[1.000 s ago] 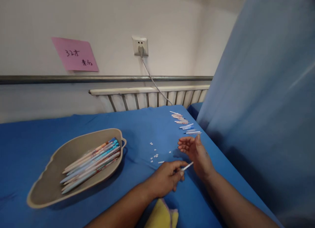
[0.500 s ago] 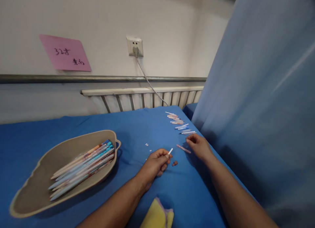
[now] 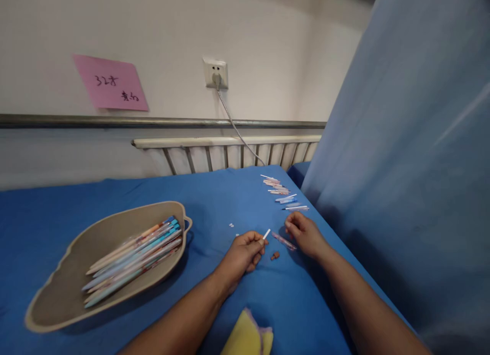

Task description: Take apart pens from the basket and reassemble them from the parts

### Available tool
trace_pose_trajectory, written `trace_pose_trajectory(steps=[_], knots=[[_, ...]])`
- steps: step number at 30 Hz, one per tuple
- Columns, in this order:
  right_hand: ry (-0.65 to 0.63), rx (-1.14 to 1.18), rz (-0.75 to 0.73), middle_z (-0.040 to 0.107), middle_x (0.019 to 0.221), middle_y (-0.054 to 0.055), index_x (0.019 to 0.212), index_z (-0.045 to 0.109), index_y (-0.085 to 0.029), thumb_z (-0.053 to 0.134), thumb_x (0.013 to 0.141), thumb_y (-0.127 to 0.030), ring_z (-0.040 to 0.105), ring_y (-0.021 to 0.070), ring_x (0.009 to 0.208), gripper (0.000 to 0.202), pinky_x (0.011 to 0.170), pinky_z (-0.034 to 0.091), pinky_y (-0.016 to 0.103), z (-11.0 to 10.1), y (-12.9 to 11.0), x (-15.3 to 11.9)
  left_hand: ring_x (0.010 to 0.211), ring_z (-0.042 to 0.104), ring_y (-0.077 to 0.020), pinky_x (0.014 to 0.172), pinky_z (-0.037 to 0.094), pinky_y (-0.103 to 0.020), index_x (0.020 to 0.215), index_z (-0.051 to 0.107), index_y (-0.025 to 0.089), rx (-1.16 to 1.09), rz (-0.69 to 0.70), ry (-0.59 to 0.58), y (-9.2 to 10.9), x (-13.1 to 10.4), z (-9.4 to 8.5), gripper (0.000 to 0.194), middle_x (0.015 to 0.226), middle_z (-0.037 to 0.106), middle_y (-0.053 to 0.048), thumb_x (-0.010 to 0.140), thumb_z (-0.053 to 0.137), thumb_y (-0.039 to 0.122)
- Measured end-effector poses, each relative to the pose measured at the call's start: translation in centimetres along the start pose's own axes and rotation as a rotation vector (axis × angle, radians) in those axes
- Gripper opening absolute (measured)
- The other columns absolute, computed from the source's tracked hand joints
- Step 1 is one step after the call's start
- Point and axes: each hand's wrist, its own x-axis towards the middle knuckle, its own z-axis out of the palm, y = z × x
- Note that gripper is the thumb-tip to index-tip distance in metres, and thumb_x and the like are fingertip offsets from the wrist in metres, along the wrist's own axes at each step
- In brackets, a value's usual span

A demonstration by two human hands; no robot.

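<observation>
My left hand (image 3: 245,253) is closed in a pinch around a thin white stick (image 3: 267,234), whose tip sticks out past the thumb. My right hand (image 3: 304,232) hovers by the bed's right side with thumb and fingertips drawn together. Whether anything sits between them cannot be made out. Just below its fingertips lies a clear pinkish pen barrel (image 3: 284,241), slanting across the blue sheet. A small brown piece (image 3: 275,255) rests between the hands. Tiny white bits (image 3: 231,225) lie beyond my left hand.
A beige leaf-shaped tray (image 3: 57,304) with several pens (image 3: 133,260) stands at the left. Sorted pen parts (image 3: 281,190) line the far right edge. A yellow cloth (image 3: 248,334) lies near me. A bed rail (image 3: 229,140) runs behind; a blue curtain (image 3: 401,140) hangs right.
The view has shifted slightly left. The pinkish barrel now lies closer to me and further left. My right hand has come a little inward; my left hand keeps the white stick.
</observation>
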Motion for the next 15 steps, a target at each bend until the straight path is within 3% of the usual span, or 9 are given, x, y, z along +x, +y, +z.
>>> trace_pose_trajectory(steps=[2, 6, 11, 15], knots=[[0.000, 0.043, -0.034, 0.061, 0.071, 0.000, 0.082, 0.053, -0.020, 0.043, 0.086, -0.030, 0.057, 0.0155, 0.063, 0.015, 0.060, 0.039, 0.027, 0.0, -0.2, -0.3, 0.037, 0.030, -0.0026, 0.034, 0.017, -0.015, 0.074, 0.054, 0.015, -0.003, -0.001, 0.004, -0.1, 0.0, 0.0, 0.020, 0.058, 0.050, 0.005, 0.071, 0.060, 0.033], [-0.088, -0.179, -0.023, 0.064, 0.077, 0.003, 0.083, 0.058, -0.019, 0.058, 0.079, -0.037, 0.057, 0.0171, 0.068, 0.018, 0.059, 0.037, 0.026, -0.1, -1.0, -1.1, 0.037, 0.033, -0.0030, 0.034, 0.016, -0.015, 0.075, 0.055, 0.015, -0.026, -0.025, 0.031, -0.1, 0.1, 0.0, 0.021, 0.057, 0.050, 0.005, 0.070, 0.062, 0.034], [-0.148, -0.360, -0.056, 0.066, 0.083, 0.007, 0.084, 0.059, -0.019, 0.054, 0.081, -0.021, 0.059, 0.0187, 0.075, 0.006, 0.063, 0.036, 0.027, 0.1, -1.5, -1.5, 0.039, 0.034, -0.0029, 0.034, 0.016, -0.014, 0.077, 0.056, 0.015, -0.067, -0.042, 0.040, -0.1, 0.2, -0.2, 0.019, 0.059, 0.050, 0.005, 0.069, 0.062, 0.031], [-0.084, -0.389, -0.014, 0.068, 0.086, 0.010, 0.095, 0.056, -0.018, 0.048, 0.084, -0.019, 0.061, 0.0212, 0.075, 0.013, 0.065, 0.037, 0.028, 0.3, -1.2, -1.2, 0.039, 0.035, -0.0030, 0.033, 0.015, -0.015, 0.077, 0.057, 0.015, -0.106, -0.048, 0.036, 0.0, 0.2, -0.4, 0.018, 0.059, 0.050, 0.005, 0.070, 0.064, 0.030]])
